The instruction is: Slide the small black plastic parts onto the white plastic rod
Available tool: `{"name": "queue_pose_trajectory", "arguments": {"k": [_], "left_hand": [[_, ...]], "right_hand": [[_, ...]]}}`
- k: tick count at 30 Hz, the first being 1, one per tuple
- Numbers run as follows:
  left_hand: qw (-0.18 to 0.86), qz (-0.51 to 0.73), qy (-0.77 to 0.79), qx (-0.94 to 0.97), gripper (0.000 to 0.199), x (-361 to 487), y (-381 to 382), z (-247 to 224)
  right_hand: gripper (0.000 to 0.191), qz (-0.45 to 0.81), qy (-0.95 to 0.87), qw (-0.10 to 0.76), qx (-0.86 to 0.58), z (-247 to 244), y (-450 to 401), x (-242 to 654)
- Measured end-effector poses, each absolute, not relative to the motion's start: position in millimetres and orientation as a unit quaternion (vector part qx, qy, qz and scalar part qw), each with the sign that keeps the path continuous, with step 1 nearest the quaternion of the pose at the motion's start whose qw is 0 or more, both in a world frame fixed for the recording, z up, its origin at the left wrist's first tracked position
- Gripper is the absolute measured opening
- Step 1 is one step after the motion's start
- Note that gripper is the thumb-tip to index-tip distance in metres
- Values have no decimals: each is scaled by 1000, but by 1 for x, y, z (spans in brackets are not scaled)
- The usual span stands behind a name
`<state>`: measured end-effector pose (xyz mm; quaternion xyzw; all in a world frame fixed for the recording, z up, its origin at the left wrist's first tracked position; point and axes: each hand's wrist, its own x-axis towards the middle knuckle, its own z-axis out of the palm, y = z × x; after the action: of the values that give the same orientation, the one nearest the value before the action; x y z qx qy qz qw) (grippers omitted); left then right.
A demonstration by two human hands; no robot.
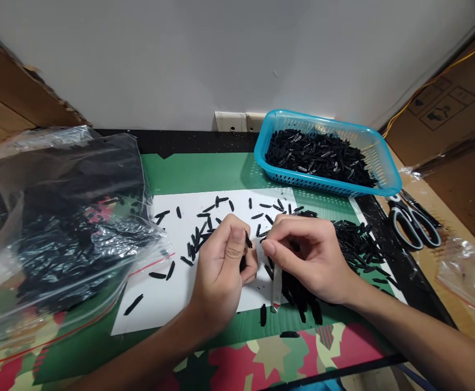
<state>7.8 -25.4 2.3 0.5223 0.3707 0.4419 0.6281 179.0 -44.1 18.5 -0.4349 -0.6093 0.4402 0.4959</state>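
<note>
My left hand (223,266) is closed, its thumb pressing a small black strip-like piece (248,239) against the curled fingers. More black shows inside the fist. Close on its right, my right hand (308,255) pinches thumb and forefinger together; what lies between the tips is too small to make out. Beneath that hand a narrow whitish stick (277,285) with a red end rests on the white paper (160,304). Loose black pieces (133,304) are scattered over the sheet, and a dense pile (355,244) spreads beside and under my right hand.
A blue basket (390,168) full of similar black pieces stands at the back right. Grey-and-black scissors (411,222) lie right of the mat (188,168), near a small clear bag (466,271). A large zip bag (70,233) with dark contents covers the left side. Behind rises a wall (172,65).
</note>
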Motion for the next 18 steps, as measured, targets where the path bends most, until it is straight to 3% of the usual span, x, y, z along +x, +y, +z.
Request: {"name": "queue_pose_trajectory", "arguments": {"k": [4,9,12,15,18], "left_hand": [[644,444,350,515,38,9,-25,3],[640,448,351,517,38,7,-27,1],[637,450,356,515,37,6,-28,0],[639,448,361,510,36,6,-29,1],[648,440,372,498,37,7,-30,2]], "right_hand": [[12,381,-652,493,-432,20,-42,181],[18,347,-669,481,-448,18,-41,181],[8,334,-668,488,-452,17,-41,181],[18,328,-671,494,-445,16,-42,182],[16,320,-685,493,-431,15,-44,182]]}}
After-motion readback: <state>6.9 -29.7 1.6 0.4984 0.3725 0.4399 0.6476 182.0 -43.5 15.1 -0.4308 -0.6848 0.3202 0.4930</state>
